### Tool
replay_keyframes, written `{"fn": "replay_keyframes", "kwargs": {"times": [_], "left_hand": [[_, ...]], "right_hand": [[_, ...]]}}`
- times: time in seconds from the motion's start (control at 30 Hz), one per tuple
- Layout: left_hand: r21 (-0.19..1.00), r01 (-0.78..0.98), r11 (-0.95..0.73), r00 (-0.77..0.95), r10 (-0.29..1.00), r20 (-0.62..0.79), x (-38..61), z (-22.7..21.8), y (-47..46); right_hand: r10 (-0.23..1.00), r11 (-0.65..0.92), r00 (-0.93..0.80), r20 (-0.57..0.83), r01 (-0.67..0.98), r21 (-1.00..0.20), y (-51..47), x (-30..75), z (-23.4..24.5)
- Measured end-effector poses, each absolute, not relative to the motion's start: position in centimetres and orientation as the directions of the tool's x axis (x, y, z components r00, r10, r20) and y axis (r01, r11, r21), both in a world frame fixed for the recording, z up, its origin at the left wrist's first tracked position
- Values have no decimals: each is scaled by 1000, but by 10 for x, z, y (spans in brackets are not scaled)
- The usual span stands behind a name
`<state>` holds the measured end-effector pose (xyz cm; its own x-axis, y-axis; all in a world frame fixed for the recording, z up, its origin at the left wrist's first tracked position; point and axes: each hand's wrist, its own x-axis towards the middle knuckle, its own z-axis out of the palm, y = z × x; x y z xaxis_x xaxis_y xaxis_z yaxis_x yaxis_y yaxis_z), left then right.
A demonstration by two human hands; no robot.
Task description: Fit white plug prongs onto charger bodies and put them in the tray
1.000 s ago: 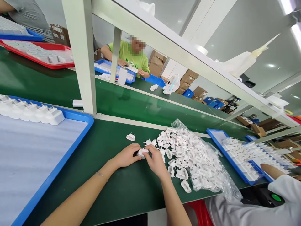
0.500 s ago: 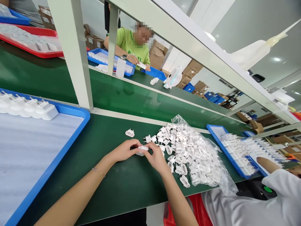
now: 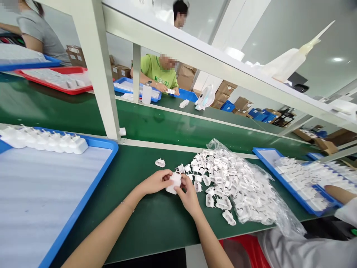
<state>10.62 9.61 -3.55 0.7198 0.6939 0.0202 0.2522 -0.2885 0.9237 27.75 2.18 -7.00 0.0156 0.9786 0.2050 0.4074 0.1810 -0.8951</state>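
Note:
Between my two hands is a white plug adapter (image 3: 174,183), its pins pointing away from me. My left hand (image 3: 156,182) pinches its left side with thumb and fingers. My right hand (image 3: 189,195) grips the right side, thumb on the near face. Just beyond them a single white plug piece (image 3: 160,162) with two pins lies on the green table (image 3: 150,227). To the right of my hands, a heap of similar white plug pieces (image 3: 223,175) spills out of a clear plastic bag (image 3: 290,223).
At left a blue tray (image 3: 111,149) lined with white sheet carries a row of white adapters (image 3: 55,140) along its far edge. Another blue tray (image 3: 281,182) with many pinned parts stands at right, by a co-worker's arm (image 3: 340,194). A metal post (image 3: 96,74) rises behind the left tray.
The adapter in my hands has turned so that its broad white face now shows and its pins point away. The view has shifted, placing everything on the table slightly lower and further right.

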Motion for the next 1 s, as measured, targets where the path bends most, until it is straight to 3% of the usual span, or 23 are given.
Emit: {"fn": "replay_keyframes", "kwargs": {"times": [0.13, 0.23, 0.3, 0.37, 0.47, 0.57, 0.87, 0.93, 1.0], "left_hand": [[771, 394, -500, 704, 704, 96, 76, 8, 87], [745, 493, -448, 438, 868, 232, 30, 35, 94], [734, 601, -317, 91, 939, 332, -8, 39, 108], [696, 712, -89, -266, 884, 385, -45, 30, 124], [650, 710, 271, -554, 784, 278, -85, 3, 145], [618, 672, 409, -605, 784, 139, -102, -21, 154], [569, 658, 493, -637, 767, 72, -108, -39, 164], [553, 660, 508, -661, 743, 107, -101, -31, 159], [529, 726, 440, -631, 732, 257, -86, -17, 154]], "right_hand": [[967, 231, 8, 255, 394, -890, 15, 275, -71], [960, 238, 16, 280, 482, -844, 10, 275, -71], [957, 253, -10, 288, 514, -820, 7, 275, -70], [953, 278, -45, 300, 527, -803, 5, 275, -68], [946, 304, -78, 314, 551, -778, 4, 273, -66], [948, 283, -51, 314, 586, -759, 4, 272, -66], [956, 240, 9, 295, 556, -796, 2, 272, -62], [957, 218, 33, 289, 579, -786, 2, 273, -62], [953, 200, 63, 296, 603, -772, 2, 273, -63]]}}
